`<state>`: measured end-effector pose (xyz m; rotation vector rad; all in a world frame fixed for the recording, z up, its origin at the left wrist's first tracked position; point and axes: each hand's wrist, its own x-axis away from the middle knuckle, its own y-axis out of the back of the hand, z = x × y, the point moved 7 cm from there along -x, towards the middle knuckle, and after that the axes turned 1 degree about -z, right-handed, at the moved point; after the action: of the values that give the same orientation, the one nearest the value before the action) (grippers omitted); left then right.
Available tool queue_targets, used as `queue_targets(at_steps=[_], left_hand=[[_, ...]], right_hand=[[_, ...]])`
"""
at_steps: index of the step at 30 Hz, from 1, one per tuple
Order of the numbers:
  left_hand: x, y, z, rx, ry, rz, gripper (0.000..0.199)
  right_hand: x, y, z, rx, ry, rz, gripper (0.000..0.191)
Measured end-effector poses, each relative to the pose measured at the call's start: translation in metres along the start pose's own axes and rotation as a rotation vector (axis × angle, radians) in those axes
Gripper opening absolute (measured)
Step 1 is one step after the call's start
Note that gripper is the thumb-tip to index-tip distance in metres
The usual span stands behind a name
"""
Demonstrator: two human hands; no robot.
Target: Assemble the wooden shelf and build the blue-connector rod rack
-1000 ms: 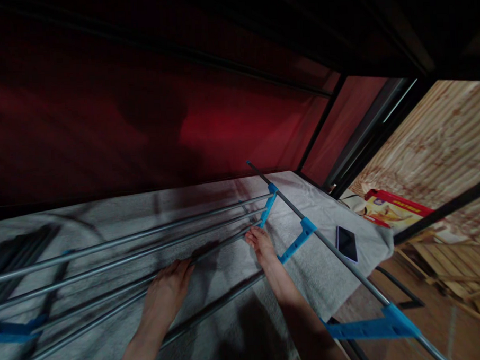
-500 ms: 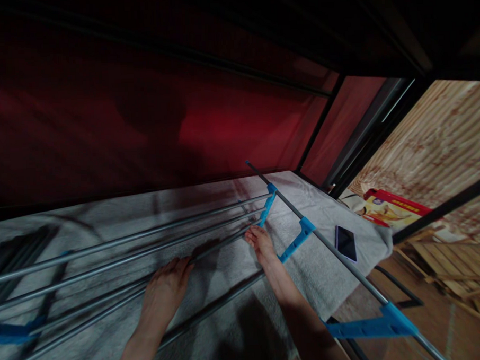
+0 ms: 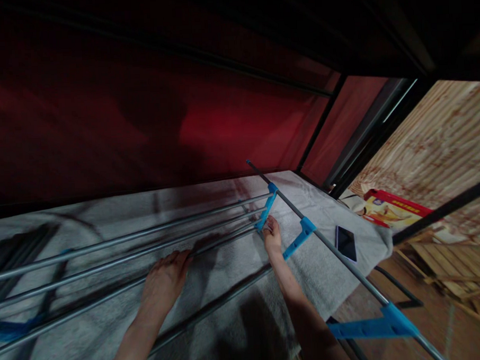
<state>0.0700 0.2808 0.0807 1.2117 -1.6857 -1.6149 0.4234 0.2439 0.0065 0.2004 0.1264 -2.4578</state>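
Note:
My left hand (image 3: 167,281) is wrapped over a grey metal tube (image 3: 222,240), fingers closed and partly hidden from view. That tube runs to the lower end of a blue plastic bracket (image 3: 267,208). At this end my right hand (image 3: 272,237) has its fingers curled against the bracket's outer side; their tips are partly hidden. Two more tubes, an upper one (image 3: 166,224) and a middle one (image 3: 147,251), meet the same bracket. The bracket sits on a long crossing pole (image 3: 291,205), which also carries a second blue bracket (image 3: 298,242) and a third one (image 3: 369,327).
A grey cloth (image 3: 245,307) covers the surface beneath the frame. On it lie a phone (image 3: 346,243) at right and a stack of dark tubes (image 3: 24,250) at left. A red wall (image 3: 221,122) rises behind. Beyond the edge are a red-yellow box (image 3: 396,207) and wooden slats (image 3: 446,266).
My right hand has shifted right, from the tube near its end to the bracket's outer side. The tube's far end now meets the bracket's lower end. My left hand has moved slightly left.

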Motion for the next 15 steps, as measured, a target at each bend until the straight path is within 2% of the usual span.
queue_targets(at_steps=[2, 9, 15], left_hand=[[-0.001, -0.001, 0.001, 0.009, -0.011, -0.009, 0.046], [-0.005, -0.009, 0.004, 0.035, -0.058, 0.012, 0.045], [-0.012, -0.006, 0.006, 0.051, -0.040, 0.040, 0.044]], right_hand=[[-0.005, -0.002, 0.002, 0.064, 0.051, 0.030, 0.047], [-0.007, -0.005, -0.002, 0.078, 0.035, 0.055, 0.049], [-0.006, -0.002, 0.000, 0.147, 0.040, 0.055, 0.052]])
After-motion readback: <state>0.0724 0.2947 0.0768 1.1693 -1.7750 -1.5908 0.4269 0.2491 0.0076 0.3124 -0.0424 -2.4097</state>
